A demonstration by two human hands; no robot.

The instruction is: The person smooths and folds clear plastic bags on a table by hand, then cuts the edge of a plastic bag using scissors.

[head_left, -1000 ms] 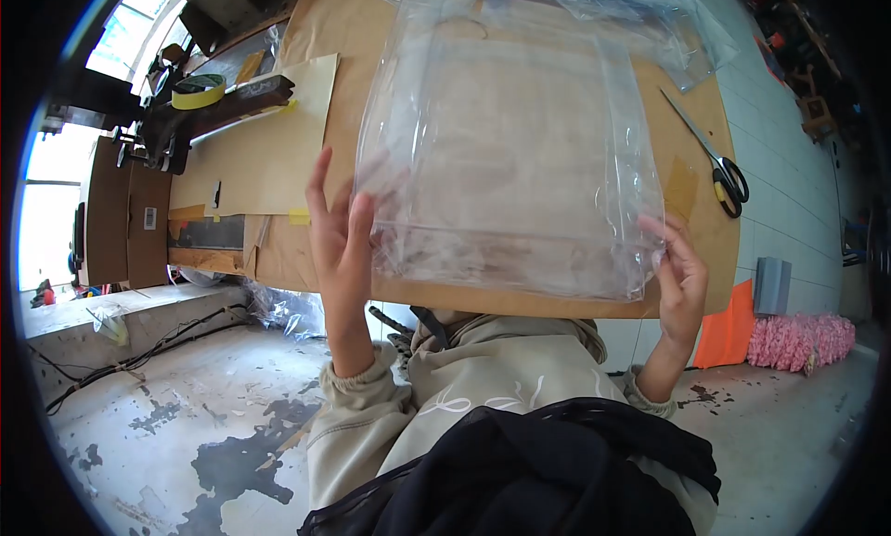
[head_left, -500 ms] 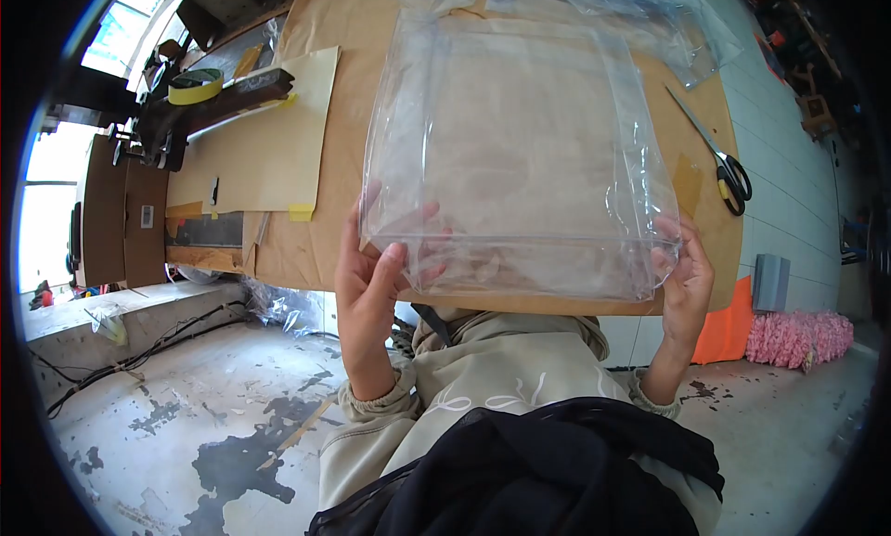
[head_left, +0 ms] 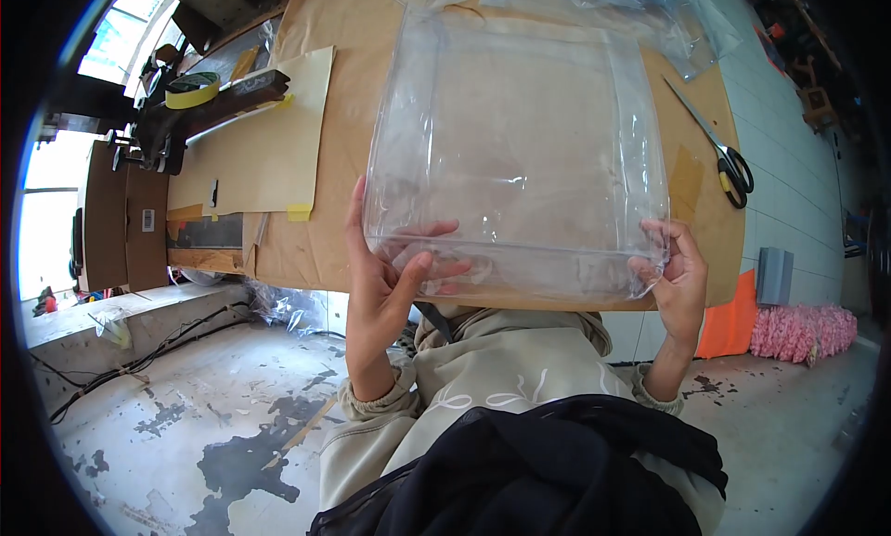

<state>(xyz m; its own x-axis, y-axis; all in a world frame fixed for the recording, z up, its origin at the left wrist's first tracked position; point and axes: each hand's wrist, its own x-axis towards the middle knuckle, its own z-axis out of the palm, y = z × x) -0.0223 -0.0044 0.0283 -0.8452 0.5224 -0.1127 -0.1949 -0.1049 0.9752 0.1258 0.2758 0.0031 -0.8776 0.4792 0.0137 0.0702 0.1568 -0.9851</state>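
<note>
Okay so closest to the camera there's a black cloth [head_left: 520, 480] over a beige sweatshirt [head_left: 520, 374], then both hands at the near edge of a paper-covered brown worktable [head_left: 306, 258].

Left hand [head_left: 379, 290] is at the near left corner of a clear, colourless, boxy plastic bag [head_left: 520, 155]: thumb on the near side, fingers showing through the film. Can't tell if it's actually pinching or just cradling. Right hand [head_left: 682, 281] looks like it's got the near right corner between thumb and fingers.

My read: the step in hand is steadying that near end by both corners. Any move from here calls for an even hold on both sides, since film this floppy would probably buckle.

The bag lies flattish on the table, long side away from the body, with shiny streaks down the side panels, a seam across the near end and crumpled film below it. Brown paper shows straight through.

Further out, black-and-yellow-handled scissors [head_left: 719, 146] lie right of it, a yellow tape roll [head_left: 192, 98] sits far left, and loose clear plastic film [head_left: 640, 7] is heaped past the far end.
</note>
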